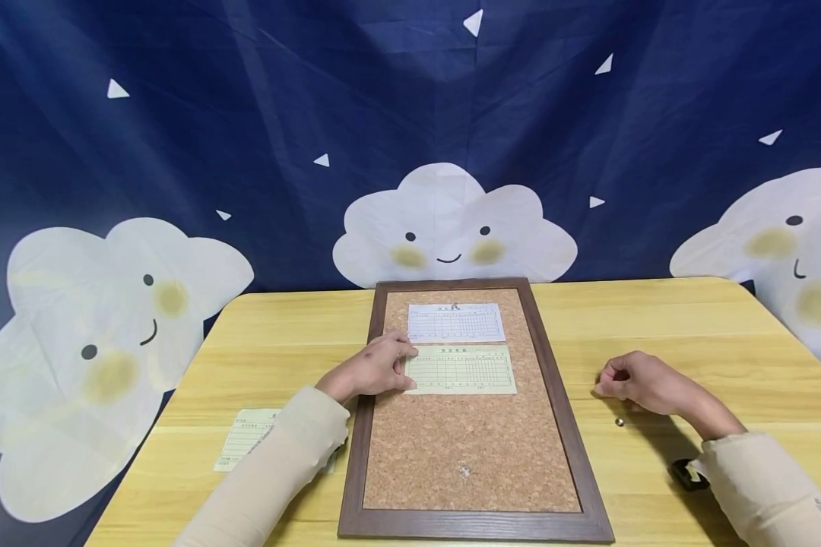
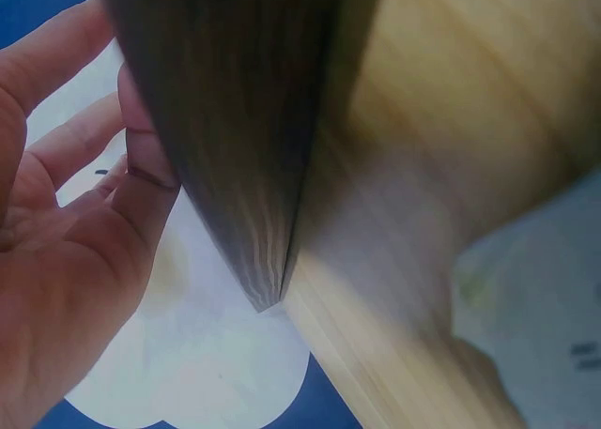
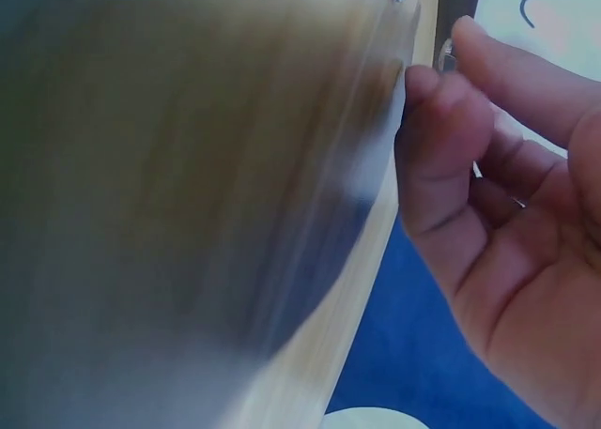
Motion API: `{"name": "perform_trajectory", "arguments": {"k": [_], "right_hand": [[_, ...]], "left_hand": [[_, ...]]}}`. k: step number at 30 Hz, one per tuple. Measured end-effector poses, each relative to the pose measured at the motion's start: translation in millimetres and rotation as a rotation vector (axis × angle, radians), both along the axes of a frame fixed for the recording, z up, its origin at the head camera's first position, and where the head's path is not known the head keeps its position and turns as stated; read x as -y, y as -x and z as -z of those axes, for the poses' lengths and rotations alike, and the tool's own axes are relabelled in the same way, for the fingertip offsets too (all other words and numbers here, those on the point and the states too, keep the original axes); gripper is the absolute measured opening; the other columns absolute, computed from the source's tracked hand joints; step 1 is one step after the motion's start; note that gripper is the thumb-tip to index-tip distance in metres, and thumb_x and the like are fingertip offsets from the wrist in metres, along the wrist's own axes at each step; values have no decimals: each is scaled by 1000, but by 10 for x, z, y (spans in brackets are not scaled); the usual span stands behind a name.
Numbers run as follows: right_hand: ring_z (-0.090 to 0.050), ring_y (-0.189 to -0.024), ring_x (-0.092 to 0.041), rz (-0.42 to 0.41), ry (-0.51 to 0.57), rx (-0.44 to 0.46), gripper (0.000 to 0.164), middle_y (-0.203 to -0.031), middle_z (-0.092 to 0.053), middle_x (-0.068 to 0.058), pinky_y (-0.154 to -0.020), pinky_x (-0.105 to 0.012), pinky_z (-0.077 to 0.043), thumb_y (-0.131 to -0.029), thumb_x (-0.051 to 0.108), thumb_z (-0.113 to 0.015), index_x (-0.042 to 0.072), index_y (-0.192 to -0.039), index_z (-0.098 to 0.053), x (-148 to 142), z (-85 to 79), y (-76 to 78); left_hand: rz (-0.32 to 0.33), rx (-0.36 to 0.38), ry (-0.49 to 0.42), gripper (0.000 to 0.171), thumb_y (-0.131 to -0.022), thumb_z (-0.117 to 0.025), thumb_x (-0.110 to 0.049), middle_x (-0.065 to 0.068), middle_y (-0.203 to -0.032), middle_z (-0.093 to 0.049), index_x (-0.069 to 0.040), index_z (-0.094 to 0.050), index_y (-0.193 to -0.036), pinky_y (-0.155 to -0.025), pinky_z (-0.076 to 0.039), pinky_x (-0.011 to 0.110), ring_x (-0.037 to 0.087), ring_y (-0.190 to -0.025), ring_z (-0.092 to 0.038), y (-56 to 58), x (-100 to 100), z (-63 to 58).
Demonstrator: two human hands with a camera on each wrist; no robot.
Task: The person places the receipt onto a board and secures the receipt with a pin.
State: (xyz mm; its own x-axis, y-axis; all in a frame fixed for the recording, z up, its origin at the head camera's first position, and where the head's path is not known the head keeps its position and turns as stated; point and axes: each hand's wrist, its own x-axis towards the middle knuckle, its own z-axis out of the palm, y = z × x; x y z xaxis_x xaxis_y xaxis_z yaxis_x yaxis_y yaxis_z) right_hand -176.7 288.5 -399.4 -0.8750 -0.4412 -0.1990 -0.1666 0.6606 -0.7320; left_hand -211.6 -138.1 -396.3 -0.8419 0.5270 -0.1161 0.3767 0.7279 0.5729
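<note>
My left hand [image 1: 383, 363] reaches over the frame's left side and rests its fingertips on the left edge of a pale green printed slip [image 1: 460, 372]. This slip lies flat on the framed cork board [image 1: 465, 437], just below a white-blue printed slip [image 1: 455, 325] with a small tack at its top. In the left wrist view, the board's frame hides the fingertips. To the right of the board, my right hand [image 1: 646, 384] is just above the table, fingers curled. A shiny thumbtack [image 3: 446, 53] shows at its pinched fingertips, partly hidden. Another small metal thumbtack [image 1: 619, 422] lies beside that hand.
More green printed paper [image 1: 246, 437] lies on the wooden table [image 1: 198, 380] at left, partly under my left sleeve. A small whitish patch [image 1: 464, 472] sits low on the cork, too small to identify. Behind the table hangs a dark blue curtain [image 1: 280, 114] with clouds.
</note>
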Motion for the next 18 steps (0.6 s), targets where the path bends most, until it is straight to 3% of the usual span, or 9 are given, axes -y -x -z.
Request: {"name": "perform_trajectory", "arguments": {"k": [6, 18], "right_hand": [[-54, -64, -13, 37, 76, 50, 14, -78, -60, -6, -54, -28, -51, -99, -3, -55, -3, -85, -58, 31, 5, 5], [-51, -60, -9, 20, 110, 27, 11, -70, -54, -3, -54, -27, -51, -96, 4, -64, -6, -94, -67, 45, 7, 29]], "left_hand": [[6, -4, 12, 53, -83, -82, -6, 11, -130, -49, 4, -62, -131, -75, -45, 26, 11, -79, -50, 7, 1, 3], [7, -4, 11, 54, -84, -81, -7, 10, -130, -49, 5, -61, -132, -76, -45, 26, 10, -78, -50, -1, 8, -3]]}}
